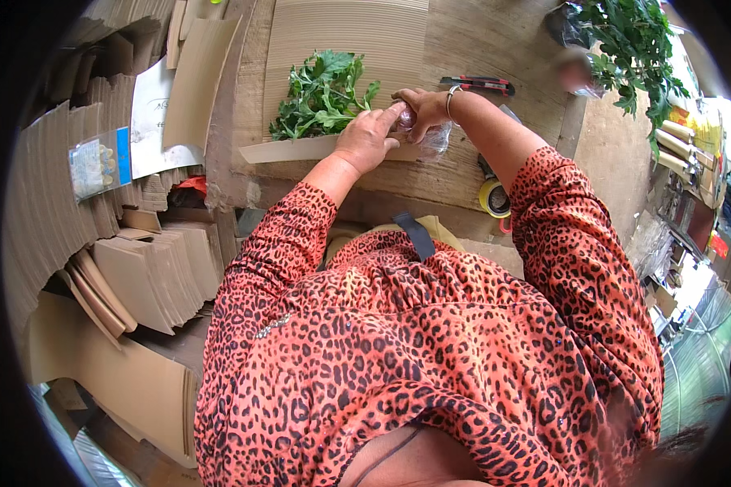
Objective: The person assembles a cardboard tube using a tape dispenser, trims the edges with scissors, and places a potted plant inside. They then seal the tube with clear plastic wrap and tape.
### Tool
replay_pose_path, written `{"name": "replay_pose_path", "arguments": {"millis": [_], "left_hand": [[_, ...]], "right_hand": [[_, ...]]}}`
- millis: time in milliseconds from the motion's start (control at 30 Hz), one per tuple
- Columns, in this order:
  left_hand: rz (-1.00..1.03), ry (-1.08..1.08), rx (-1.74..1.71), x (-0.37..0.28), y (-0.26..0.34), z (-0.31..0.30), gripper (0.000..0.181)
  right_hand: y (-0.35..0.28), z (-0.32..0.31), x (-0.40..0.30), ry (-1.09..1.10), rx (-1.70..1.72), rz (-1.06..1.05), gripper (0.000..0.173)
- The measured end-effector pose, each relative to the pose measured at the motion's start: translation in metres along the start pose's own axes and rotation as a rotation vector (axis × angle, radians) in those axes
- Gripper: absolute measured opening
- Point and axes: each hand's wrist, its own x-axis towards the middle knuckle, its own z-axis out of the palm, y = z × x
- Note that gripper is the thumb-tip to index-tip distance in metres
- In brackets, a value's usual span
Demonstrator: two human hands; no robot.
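Observation:
A leafy green plant [323, 100] lies on its side on a corrugated cardboard sheet [347, 30], its leaves pointing left. Clear plastic film [434, 143] wraps its base, with a loose end hanging over the wooden table. From the left, my left hand [368, 137] presses its fingers onto the wrapped base. My right hand [423, 109], with a bracelet at the wrist, curls around the same base from the other side. My fingers hide most of what is inside the film. A narrow cardboard flap [292, 150] runs below the leaves.
Beyond my right wrist lies a red and black utility knife [478, 84]. A roll of yellow tape [494, 198] is beside my right forearm. Another leafy plant [633, 55] is at the upper right. Stacked cardboard [158, 274] fills the left side, with a plastic pouch [100, 163] against it.

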Motion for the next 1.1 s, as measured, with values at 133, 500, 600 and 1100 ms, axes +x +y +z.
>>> {"name": "replay_pose_path", "arguments": {"millis": [133, 500, 600, 1100], "left_hand": [[-0.022, -0.124, 0.020, 0.041, -0.021, -0.001, 0.060], [-0.054, -0.185, -0.113, 0.067, -0.019, -0.021, 0.041], [0.019, -0.162, -0.025, 0.077, -0.019, -0.016, 0.028], [-0.271, -0.863, 0.649, 0.108, -0.067, -0.058, 0.054]], "right_hand": [[0.024, -0.030, 0.030, -0.179, 0.223, -0.024, 0.115], [-0.036, 0.066, -0.046, 0.731, -0.225, 0.204, 0.111], [-0.021, 0.094, -0.032, 0.966, -0.196, 0.078, 0.117], [-0.045, 0.091, -0.042, 0.894, -0.177, 0.070, 0.118]]}}
